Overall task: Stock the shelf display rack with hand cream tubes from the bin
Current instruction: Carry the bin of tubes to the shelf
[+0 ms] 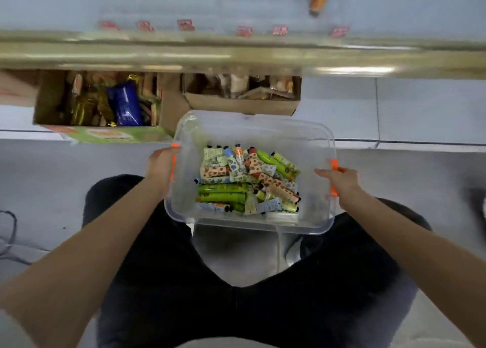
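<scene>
Nearest the camera are the person's dark trousers (236, 316), knees spread wide, with both bare forearms reaching forward over them. The left hand (163, 163) grips the left end of a clear plastic bin (263, 228), its fingers curled at the orange clip (172, 169) on that side. The right hand (342, 180) grips the opposite end in the same way, closed around the other orange clip (334, 165). The bin sits between the knees over the pale floor (52, 179); whether it rests on the floor or is lifted cannot be told. Inside it lies a loose heap of hand cream tubes (244, 182), green, cream and orange-patterned, many with dark caps, lying crosswise over one another and covering most of the bottom. A dark cable (9, 238) curls on the floor at the far left. Just beyond the bin stands an open cardboard box (168, 106) of mixed packets, among them a blue packet (125, 103), and beside it to the right a second cardboard box (236, 105). Above these runs the blurred front edge of the shelf (184, 56), with a row of red tags (185, 25) behind it. Farthest off, at the top right, a single orange tube (317, 2) shows on the shelf.
</scene>
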{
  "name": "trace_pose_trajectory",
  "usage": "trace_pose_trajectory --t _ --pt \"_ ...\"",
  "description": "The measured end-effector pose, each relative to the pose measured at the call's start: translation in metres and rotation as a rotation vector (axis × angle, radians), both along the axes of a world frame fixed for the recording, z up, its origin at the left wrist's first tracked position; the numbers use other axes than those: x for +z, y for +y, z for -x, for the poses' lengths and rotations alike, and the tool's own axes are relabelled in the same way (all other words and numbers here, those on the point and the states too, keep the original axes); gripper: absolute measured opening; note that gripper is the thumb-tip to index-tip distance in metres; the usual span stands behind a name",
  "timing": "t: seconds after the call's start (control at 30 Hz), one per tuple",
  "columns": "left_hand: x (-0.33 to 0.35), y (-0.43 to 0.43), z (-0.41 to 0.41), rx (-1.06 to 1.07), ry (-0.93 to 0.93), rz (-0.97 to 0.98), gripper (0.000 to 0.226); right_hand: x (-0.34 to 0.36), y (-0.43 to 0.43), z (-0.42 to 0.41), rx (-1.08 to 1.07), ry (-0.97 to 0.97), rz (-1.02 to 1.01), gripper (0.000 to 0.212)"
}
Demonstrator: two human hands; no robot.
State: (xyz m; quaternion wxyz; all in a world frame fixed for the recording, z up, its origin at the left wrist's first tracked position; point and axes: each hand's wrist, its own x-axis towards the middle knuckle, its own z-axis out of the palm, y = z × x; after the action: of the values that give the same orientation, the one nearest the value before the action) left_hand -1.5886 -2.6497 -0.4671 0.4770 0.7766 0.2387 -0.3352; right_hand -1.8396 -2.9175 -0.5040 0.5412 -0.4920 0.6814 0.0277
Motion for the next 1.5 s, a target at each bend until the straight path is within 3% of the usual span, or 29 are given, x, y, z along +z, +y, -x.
trace_pose_trajectory --t 0.2,0.37,0.53,0.67,0.7,0.83,0.93,1.03,1.1,1.2,1.3,1.33,1.43,1.5 --pt "-0.083 -0.016 -0.006 0.049 -0.041 -0.061 0.042 -0.073 -0.017 -0.014 -0.106 -0.069 -0.023 0.065" --pt "-0.128 -0.025 -0.009 0.074 -0.072 0.002 0.032 -0.106 -0.021 -0.026 -0.160 -0.111 0.001 0.070" --pt "-0.127 -0.015 0.004 0.068 -0.006 0.088 0.020 -0.096 -0.011 -0.028 -0.190 -0.142 0.026 0.084" --pt "-0.126 -0.003 -0.004 0.025 -0.021 0.147 0.071 -0.088 -0.015 -0.026 -0.193 -0.201 0.089 0.087" --pt "-0.127 -0.001 -0.006 -0.001 -0.024 0.141 0.072 -0.087 -0.013 -0.026 -0.190 -0.206 0.092 0.088" --pt "-0.121 0.007 0.000 -0.058 0.044 0.261 0.049 -0.076 0.003 -0.025 -0.179 -0.201 0.103 0.086" --pt "-0.128 0.019 -0.002 -0.083 0.061 0.273 0.064 -0.070 0.009 -0.032 -0.150 -0.226 0.131 0.076" --pt "-0.141 0.027 -0.001 -0.124 0.053 0.264 0.033 -0.076 0.020 -0.038 -0.113 -0.202 0.163 0.072" --pt "-0.149 0.033 0.001 -0.115 0.097 0.306 0.024 -0.091 0.025 -0.038 -0.101 -0.199 0.158 0.069" --pt "-0.168 0.036 -0.009 -0.067 0.141 0.311 0.026 -0.129 0.018 -0.035 -0.089 -0.218 0.194 0.050" --pt "-0.176 0.028 -0.010 -0.092 0.140 0.329 0.025 -0.141 0.025 -0.017 -0.126 -0.142 0.136 0.079" --pt "-0.180 0.023 -0.010 -0.108 0.144 0.355 0.028 -0.149 0.026 -0.010 -0.129 -0.123 0.123 0.078" --pt "-0.188 0.024 -0.008 -0.171 0.171 0.346 0.026 -0.152 0.031 -0.002 -0.083 -0.128 0.088 0.055" --pt "-0.197 0.033 -0.009 -0.170 0.181 0.342 0.017 -0.155 0.028 -0.006 -0.064 -0.121 0.096 0.053"
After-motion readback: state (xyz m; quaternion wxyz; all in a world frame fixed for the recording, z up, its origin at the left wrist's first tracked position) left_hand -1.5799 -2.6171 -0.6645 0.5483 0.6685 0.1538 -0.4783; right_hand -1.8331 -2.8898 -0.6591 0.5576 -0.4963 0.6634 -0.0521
